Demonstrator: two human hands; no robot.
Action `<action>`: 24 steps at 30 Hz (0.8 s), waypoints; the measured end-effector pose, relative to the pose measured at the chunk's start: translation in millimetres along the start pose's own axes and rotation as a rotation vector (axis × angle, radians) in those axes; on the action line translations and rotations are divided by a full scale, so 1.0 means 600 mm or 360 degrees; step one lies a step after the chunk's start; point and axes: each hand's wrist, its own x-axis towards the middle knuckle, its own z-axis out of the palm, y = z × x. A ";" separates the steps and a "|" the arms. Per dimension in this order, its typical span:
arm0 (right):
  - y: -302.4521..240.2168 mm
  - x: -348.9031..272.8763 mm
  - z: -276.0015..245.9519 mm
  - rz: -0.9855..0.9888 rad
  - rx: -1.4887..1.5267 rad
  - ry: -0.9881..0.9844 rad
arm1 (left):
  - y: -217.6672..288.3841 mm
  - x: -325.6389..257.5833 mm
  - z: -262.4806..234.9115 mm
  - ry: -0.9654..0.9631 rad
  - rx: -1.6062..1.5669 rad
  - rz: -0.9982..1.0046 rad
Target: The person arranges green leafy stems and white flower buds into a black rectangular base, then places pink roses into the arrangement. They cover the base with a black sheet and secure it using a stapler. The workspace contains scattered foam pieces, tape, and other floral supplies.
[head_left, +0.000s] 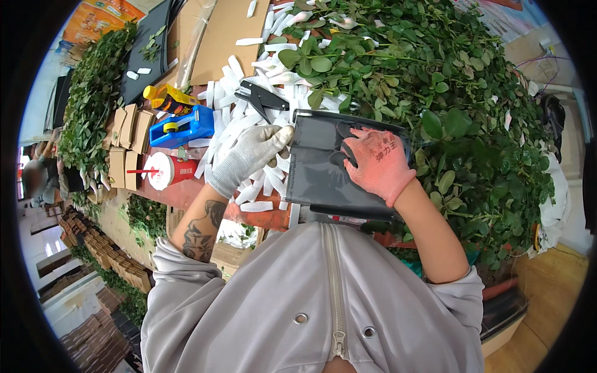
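Note:
A glossy black plastic tray [314, 165] with raised far and near edges lies in front of my body. My left hand [255, 155], in a whitish knit glove, is closed at the tray's left edge, with thumb and fingertips at that edge. My right hand [379, 163], in a pink-red glove with dark print, rests over the tray's right part with its fingers spread. Dark shapes by its fingertips look like reflections or shadow. Beyond my left hand, a black stapler-like tool [261, 98] lies on many loose white foam sleeves [227, 133].
Leafy rose stems [460, 112] heap up along the right and far side. At left stand a blue tape dispenser [181, 129], a yellow-capped bottle [169, 99], a red cup with white lid and straw [168, 171], and folded cardboard pieces [124, 127]. A cardboard sheet [230, 37] lies at the far side.

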 end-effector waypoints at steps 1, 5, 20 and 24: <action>-0.002 0.003 -0.007 0.0036 0.0056 -0.0082 | 0.012 -0.004 0.002 -0.0052 -0.0059 -0.0012; -0.005 -0.003 0.017 -0.0034 -0.0073 0.0363 | 0.005 -0.001 0.018 -0.0110 -0.0033 0.0308; -0.055 -0.020 -0.007 0.0052 -0.0096 0.0157 | -0.016 0.013 0.035 -0.0167 -0.0293 0.0008; -0.047 -0.009 0.009 0.0064 0.0016 0.0282 | -0.011 0.011 0.036 -0.0179 -0.0493 -0.0063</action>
